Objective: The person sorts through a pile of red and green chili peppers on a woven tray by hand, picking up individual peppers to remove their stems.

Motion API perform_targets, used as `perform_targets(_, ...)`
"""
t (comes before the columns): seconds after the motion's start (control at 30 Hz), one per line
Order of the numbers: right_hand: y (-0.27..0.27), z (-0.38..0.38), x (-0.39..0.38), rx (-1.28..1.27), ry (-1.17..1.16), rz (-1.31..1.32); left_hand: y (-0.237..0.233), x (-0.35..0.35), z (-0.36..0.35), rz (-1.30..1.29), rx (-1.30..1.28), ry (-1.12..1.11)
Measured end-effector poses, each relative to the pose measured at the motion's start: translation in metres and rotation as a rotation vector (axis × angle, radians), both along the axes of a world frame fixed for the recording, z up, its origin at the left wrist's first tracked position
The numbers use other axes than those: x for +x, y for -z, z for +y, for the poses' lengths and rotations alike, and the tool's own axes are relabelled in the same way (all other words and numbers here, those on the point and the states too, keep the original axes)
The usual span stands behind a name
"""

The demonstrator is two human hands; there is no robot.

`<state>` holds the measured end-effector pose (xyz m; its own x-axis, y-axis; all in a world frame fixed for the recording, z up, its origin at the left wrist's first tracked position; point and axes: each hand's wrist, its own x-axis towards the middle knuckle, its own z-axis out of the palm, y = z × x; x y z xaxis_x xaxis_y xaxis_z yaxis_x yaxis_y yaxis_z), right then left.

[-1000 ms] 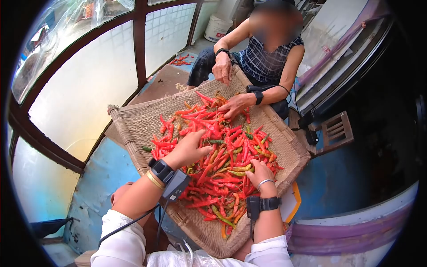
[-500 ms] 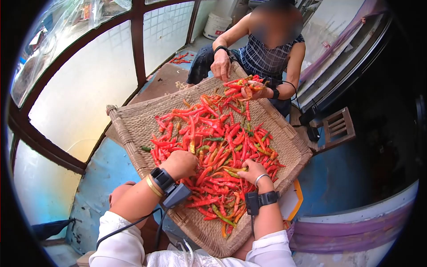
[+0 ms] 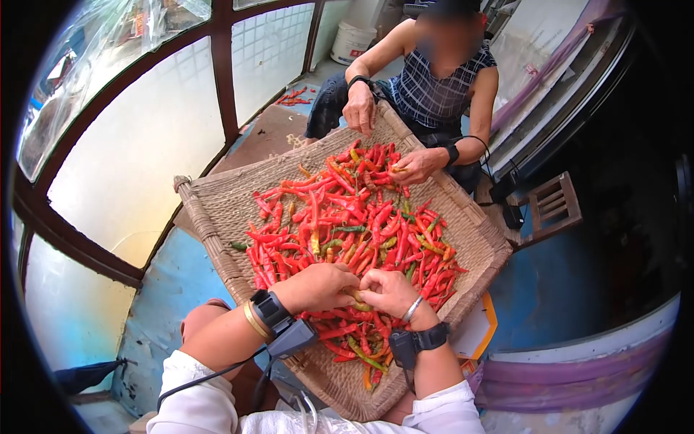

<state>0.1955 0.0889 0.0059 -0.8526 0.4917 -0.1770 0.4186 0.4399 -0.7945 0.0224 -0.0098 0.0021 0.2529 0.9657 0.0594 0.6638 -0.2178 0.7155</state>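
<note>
A person in white sleeves [image 3: 194, 394] works over a woven tray [image 3: 210, 233] heaped with red chili peppers [image 3: 289, 253], the left hand [image 3: 314, 287] and right hand [image 3: 390, 293] brought together toward 6 o'clock from the center of the pile, fingers and thumbs clamped on a yellow-green chili pepper [image 3: 357, 295]. That pepper sits between the 2 hands, above the near part of the heap and partly hidden by the grip; its full length cannot be made out. A gold bangle [image 3: 253, 318] circles the left wrist and a silver bangle [image 3: 413, 309] the right, each beside 1 black wristband [image 3: 270, 309] bearing a boxlike device. Orange, yellow and green pods fleck the mostly red mound, with a dark green chili [image 3: 238, 246] at its 9 o'clock edge. Across the tray, at 1 o'clock, a co-worker [image 3: 448, 98] in a dark checked sleeveless top leans in, the co-worker's left hand [image 3: 421, 166] over the peppers and the co-worker's right hand [image 3: 360, 114] at the rim near 12 o'clock, fingers pointing down. Beyond, a white bucket [image 3: 354, 45] stands at 12 o'clock, loose red chilies [image 3: 293, 98] lie on the floor at 11 o'clock, and frosted window panels [image 3: 134, 145] in dark frames rise at 10 o'clock. A slatted wooden chair [image 3: 553, 208] is near 3 o'clock, and purple fabric [image 3: 571, 383] stretches across 4 o'clock.
</note>
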Motion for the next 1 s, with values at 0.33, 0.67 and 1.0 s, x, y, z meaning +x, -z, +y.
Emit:
perform_targets(0.33, -0.015, -0.007, 0.006, -0.293, 0.058, 0.146, -0.006, -0.003, 0.002, -0.111, 0.159, 0.049)
perform_targets(0.67, -0.021, -0.011, 0.006, -0.640, -0.043, 0.219, -0.018, 0.000, -0.006, -0.351, 0.016, 0.020)
perform_targets(1.0, -0.024, -0.004, 0.010, -0.616, 0.089, 0.172, -0.014, -0.012, -0.005, -0.277, -0.059, -0.034)
